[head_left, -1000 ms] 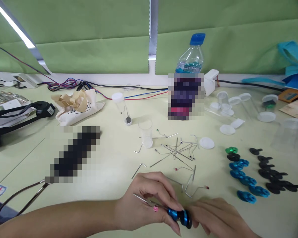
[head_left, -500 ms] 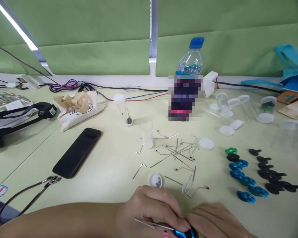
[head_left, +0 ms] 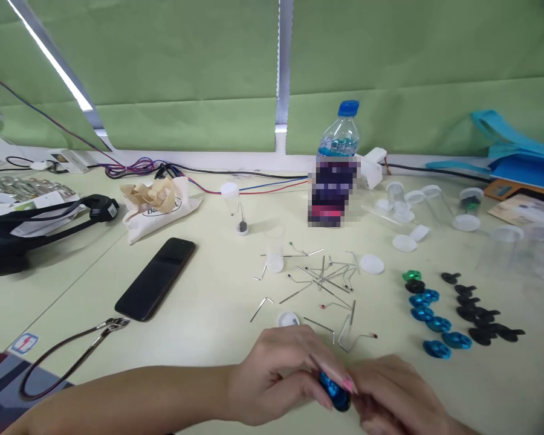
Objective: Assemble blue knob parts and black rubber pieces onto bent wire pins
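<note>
Low at the front, my left hand (head_left: 294,377) is closed on a shiny blue metallic part (head_left: 333,389) with a dark underside, pinched between thumb and fingers. My right hand (head_left: 396,389) is right beside it, fingers curled against the part's right end; whatever is in them is hidden. Just beyond my left hand sits a small white cap (head_left: 288,318), partly covered by the knuckles. Thin metal rods and L-shaped hex keys (head_left: 320,279) lie scattered ahead of both hands. To the right are several loose blue parts (head_left: 437,348) and black parts (head_left: 480,335).
A clear tube (head_left: 274,257) stands mid-table, with a capped tube (head_left: 231,205) behind it. On the left lie a phone (head_left: 156,278) and a cloth pouch (head_left: 163,211). A water bottle (head_left: 342,136) and several plastic tubes (head_left: 501,248) stand at the back and right.
The blue part has turned and come further into view between my hands. The thin rod seen at my left hand no longer shows clearly. The camera view has shifted slightly.
</note>
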`<state>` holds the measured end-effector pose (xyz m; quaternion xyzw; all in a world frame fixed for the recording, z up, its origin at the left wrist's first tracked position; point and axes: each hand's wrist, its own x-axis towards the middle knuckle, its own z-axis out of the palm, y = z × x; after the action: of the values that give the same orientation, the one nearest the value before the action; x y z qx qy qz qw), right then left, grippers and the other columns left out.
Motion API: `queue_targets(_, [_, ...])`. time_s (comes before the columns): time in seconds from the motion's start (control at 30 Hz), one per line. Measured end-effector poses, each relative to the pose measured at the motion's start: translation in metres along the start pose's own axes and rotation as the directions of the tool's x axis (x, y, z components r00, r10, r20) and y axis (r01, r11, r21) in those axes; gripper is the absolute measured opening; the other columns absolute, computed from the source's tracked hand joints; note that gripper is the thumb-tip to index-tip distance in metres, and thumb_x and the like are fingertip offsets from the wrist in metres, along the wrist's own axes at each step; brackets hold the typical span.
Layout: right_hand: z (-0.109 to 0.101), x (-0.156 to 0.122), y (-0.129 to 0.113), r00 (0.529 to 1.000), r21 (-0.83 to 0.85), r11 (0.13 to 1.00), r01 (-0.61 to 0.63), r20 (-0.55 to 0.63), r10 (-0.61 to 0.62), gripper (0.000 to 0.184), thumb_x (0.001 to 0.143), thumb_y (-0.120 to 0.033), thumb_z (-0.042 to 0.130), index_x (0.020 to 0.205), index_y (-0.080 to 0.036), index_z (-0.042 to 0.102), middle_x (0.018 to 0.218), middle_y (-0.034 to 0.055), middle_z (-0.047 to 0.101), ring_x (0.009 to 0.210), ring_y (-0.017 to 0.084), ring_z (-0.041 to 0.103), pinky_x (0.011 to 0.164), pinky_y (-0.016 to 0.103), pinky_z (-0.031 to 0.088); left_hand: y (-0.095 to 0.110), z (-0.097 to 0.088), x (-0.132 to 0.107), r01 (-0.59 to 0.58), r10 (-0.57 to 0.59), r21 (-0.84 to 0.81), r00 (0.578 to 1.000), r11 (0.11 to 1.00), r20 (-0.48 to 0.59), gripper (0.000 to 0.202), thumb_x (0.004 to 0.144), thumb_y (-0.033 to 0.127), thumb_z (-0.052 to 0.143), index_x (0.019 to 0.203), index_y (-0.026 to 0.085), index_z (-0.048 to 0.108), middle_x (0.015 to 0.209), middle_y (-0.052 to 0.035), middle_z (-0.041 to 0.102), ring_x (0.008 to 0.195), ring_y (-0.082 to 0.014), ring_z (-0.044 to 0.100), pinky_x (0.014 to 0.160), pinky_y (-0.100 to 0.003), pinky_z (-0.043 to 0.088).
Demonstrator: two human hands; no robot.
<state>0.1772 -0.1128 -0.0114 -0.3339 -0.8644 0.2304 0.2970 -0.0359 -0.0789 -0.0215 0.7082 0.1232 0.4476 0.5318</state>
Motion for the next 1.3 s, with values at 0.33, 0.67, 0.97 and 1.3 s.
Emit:
queue_targets(0.33, [-0.034,0.018,-0.004,0.989,0.412,0.904,-0.115,-0.04,0.144,0.023,0.09,-0.033,0.053,0.109,-0.031,0.066,0.089,0.0049,0.063,0.069,0.014,0.062,0.054,0.022,0.052,-0.013,0.015,-0.007,0.427,-0.312,-0.69,0.903,0.584,0.294,0.035,0.089,0.039,0.052,0.102,0.008,0.065,0.061,-0.0003,0.044,0.048,-0.007,0.037,0.042,-0.018,0.034])
queue_targets(0.67, [-0.044,0.068,-0.038,0.995,0.382,0.924,0.012,0.091,-0.051,0.02,0.087,-0.016,0.058,0.097,-0.027,0.072,0.093,0.0031,0.07,0.08,0.012,0.067,0.063,0.017,0.053,-0.003,0.006,-0.005,0.473,-0.407,-0.806,0.855,0.355,0.322,0.007,0.086,0.021,0.052,0.089,0.015,0.052,0.052,0.0024,0.044,0.037,-0.0046,0.028,0.032,-0.013,0.027])
queue_targets(0.97, [-0.044,0.087,-0.058,0.991,0.273,0.962,-0.023,-0.122,0.058,0.021,0.092,-0.018,0.048,0.086,-0.02,0.068,0.086,0.0029,0.069,0.067,0.011,0.063,0.062,0.021,0.053,-0.006,0.0,-0.004,0.537,-0.4,-0.79,0.82,0.295,0.409,0.054,0.09,0.059,0.032,0.094,0.012,0.058,0.05,-0.0002,0.051,0.028,-0.006,0.03,0.024,-0.015,0.024])
queue_targets(1.3, [-0.075,0.083,-0.049,0.741,0.065,0.974,-0.218,-0.638,0.209,0.014,0.087,-0.021,0.059,0.077,-0.022,0.07,0.067,-0.0018,0.062,0.059,0.009,0.055,0.057,0.021,0.046,-0.025,0.011,-0.018,0.566,-0.337,-0.156,0.665,0.809,0.666,0.037,0.071,0.043,0.073,0.086,0.01,0.065,0.059,0.0031,0.054,0.046,-0.005,0.046,0.044,-0.014,0.038])
